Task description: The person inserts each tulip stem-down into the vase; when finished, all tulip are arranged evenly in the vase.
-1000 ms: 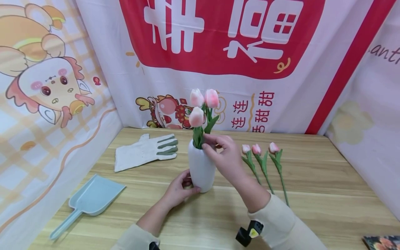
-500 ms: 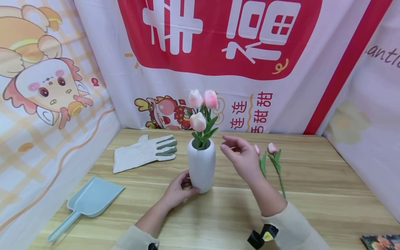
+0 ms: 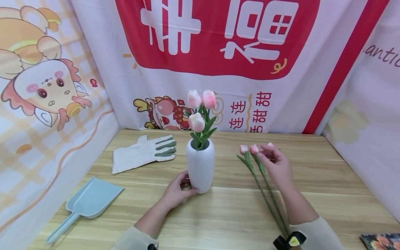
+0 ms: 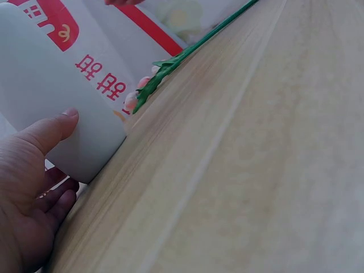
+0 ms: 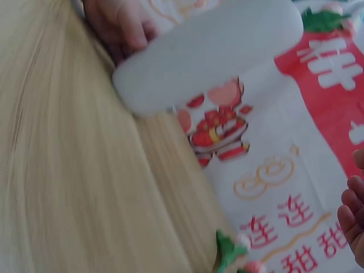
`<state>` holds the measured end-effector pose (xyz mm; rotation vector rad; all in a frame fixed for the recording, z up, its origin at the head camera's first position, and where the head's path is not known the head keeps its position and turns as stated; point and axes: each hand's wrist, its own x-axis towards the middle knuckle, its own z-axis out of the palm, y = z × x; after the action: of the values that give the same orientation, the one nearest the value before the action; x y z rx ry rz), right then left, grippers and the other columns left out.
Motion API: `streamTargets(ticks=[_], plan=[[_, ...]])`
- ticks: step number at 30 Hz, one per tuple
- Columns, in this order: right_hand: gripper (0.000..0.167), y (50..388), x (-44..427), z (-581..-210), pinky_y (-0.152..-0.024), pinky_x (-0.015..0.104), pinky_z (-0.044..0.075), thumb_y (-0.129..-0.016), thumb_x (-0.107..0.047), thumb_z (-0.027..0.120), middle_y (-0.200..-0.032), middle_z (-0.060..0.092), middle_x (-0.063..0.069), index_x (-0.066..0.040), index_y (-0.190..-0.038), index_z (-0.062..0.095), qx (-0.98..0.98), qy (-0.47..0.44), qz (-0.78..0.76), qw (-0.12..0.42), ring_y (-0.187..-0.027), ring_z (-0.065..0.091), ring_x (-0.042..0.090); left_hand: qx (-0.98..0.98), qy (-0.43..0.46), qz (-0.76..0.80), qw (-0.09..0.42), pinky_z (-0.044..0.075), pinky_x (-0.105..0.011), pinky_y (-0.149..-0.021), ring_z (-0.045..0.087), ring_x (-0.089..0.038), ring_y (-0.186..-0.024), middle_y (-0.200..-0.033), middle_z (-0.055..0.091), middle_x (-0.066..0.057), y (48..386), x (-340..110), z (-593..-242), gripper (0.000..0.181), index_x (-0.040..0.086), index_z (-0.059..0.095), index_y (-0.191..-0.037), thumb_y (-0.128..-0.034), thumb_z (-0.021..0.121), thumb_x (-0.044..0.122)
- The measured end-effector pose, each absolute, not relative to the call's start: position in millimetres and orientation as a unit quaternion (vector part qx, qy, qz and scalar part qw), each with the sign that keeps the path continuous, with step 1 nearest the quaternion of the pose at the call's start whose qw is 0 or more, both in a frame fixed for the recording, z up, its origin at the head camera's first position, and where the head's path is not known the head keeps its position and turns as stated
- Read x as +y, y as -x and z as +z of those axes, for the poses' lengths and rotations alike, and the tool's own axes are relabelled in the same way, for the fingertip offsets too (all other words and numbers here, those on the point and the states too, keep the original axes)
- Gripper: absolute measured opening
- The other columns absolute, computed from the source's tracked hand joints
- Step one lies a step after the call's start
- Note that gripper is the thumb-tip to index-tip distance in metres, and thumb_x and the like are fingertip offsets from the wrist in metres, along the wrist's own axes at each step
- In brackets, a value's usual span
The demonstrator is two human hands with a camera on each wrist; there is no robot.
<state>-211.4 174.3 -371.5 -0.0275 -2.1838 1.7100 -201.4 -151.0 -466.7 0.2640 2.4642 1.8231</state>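
A white vase (image 3: 200,170) stands upright on the table with several pink-white tulips (image 3: 197,122) in its mouth. My left hand (image 3: 177,191) holds the vase low on its left side, thumb and fingers round the base; the left wrist view shows the thumb on the white wall (image 4: 85,136). My right hand (image 3: 277,167), fingers slightly bent and apart from the vase, hovers over the loose tulips (image 3: 248,161) lying to the right. It partly hides the rightmost flower; whether a fingertip touches a bloom I cannot tell.
A white glove with grey-green fingertips (image 3: 142,152) lies left of the vase, and a light blue dustpan (image 3: 93,198) lies nearer on the left. A floral-patterned item (image 3: 379,241) is at the near right corner. Printed cloth (image 3: 200,62) hangs behind the table.
My right hand has let go of the flower at the vase mouth and moved right, over the loose tulips. The front tulip's bloom has settled slightly lower. My left hand stays on the vase.
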Motion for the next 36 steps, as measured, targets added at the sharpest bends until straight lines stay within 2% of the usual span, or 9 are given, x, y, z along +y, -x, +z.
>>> streamTargets(ticks=[6, 15, 18, 22, 26, 36], plan=[[0.036, 215, 212, -397, -0.072, 0.007, 0.046, -0.093, -0.017, 0.068, -0.080, 0.055, -0.030, 0.001, -0.124, 0.061, -0.809, 0.061, 0.559, 0.172, -0.081, 0.053, -0.008, 0.806, -0.079, 0.586, 0.034, 0.049, -0.047, -0.102, 0.062, -0.027, -0.112, -0.127, 0.064, -0.012, 201, -150, -467, 0.074, 0.008, 0.050, -0.140, -0.0758, 0.085, 0.019], [0.048, 213, 254, -426, -0.069, 0.011, 0.048, -0.095, -0.026, 0.065, -0.087, 0.055, -0.024, 0.000, -0.133, 0.054, -0.848, 0.086, 0.516, 0.088, -0.081, 0.051, -0.008, 0.807, -0.081, 0.585, 0.031, 0.049, -0.046, -0.101, 0.062, -0.028, -0.112, -0.127, 0.063, -0.015, 201, -150, -467, 0.073, 0.007, 0.050, -0.140, -0.0762, 0.085, 0.019], [0.049, 213, 264, -435, -0.069, 0.013, 0.050, -0.095, -0.025, 0.065, -0.090, 0.058, -0.017, 0.001, -0.135, 0.053, -0.858, 0.083, 0.503, 0.067, -0.080, 0.052, -0.009, 0.806, -0.077, 0.585, 0.032, 0.049, -0.046, -0.102, 0.062, -0.028, -0.112, -0.127, 0.063, -0.014, 201, -150, -467, 0.073, 0.008, 0.050, -0.140, -0.0759, 0.085, 0.019], [0.050, 211, 272, -443, -0.068, 0.016, 0.052, -0.095, -0.025, 0.065, -0.099, 0.065, 0.000, 0.004, -0.134, 0.052, -0.874, 0.075, 0.479, 0.038, -0.078, 0.053, -0.007, 0.804, -0.073, 0.589, 0.035, 0.049, -0.047, -0.102, 0.062, -0.027, -0.113, -0.128, 0.063, -0.012, 201, -150, -467, 0.074, 0.009, 0.050, -0.140, -0.0755, 0.085, 0.019], [0.053, 210, 276, -447, -0.066, 0.018, 0.052, -0.094, -0.028, 0.066, -0.106, 0.067, 0.013, 0.006, -0.133, 0.052, -0.886, 0.076, 0.457, 0.015, -0.078, 0.054, -0.004, 0.804, -0.075, 0.589, 0.036, 0.049, -0.047, -0.102, 0.062, -0.028, -0.113, -0.128, 0.063, -0.012, 200, -150, -467, 0.075, 0.009, 0.049, -0.140, -0.0755, 0.085, 0.019], [0.050, 213, 276, -444, -0.067, 0.025, 0.046, -0.091, -0.030, 0.068, -0.104, 0.066, 0.018, 0.005, -0.125, 0.059, -0.921, 0.080, 0.381, -0.030, -0.088, 0.059, 0.023, 0.805, -0.080, 0.587, 0.032, 0.050, -0.046, -0.101, 0.062, -0.028, -0.111, -0.126, 0.064, -0.015, 200, -149, -466, 0.073, 0.007, 0.050, -0.140, -0.0767, 0.084, 0.017]])
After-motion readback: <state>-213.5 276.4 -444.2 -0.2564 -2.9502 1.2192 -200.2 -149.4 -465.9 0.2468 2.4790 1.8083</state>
